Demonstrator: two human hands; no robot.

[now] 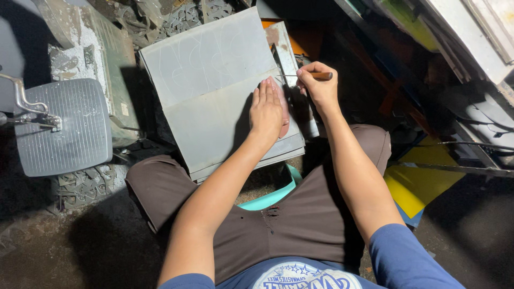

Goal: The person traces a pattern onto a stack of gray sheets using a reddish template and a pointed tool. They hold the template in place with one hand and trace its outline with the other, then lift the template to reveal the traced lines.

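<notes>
A grey sheet (214, 85) with faint scratched outlines lies tilted on a stack of grey boards in front of my knees. My left hand (266, 109) lies flat on its right edge, fingers together, over a reddish curved piece. My right hand (319, 85) grips a thin tool with an orange-brown handle (323, 76); its metal tip points left toward the sheet's right edge, just above my left fingertips.
A grey ribbed chair seat (61, 126) with a metal bracket stands at the left. Dusty metal boxes and scrap (101, 48) lie behind the sheet. Yellow sheets (420, 184) and metal rods lie at the right. A turquoise stool edge (270, 198) shows between my legs.
</notes>
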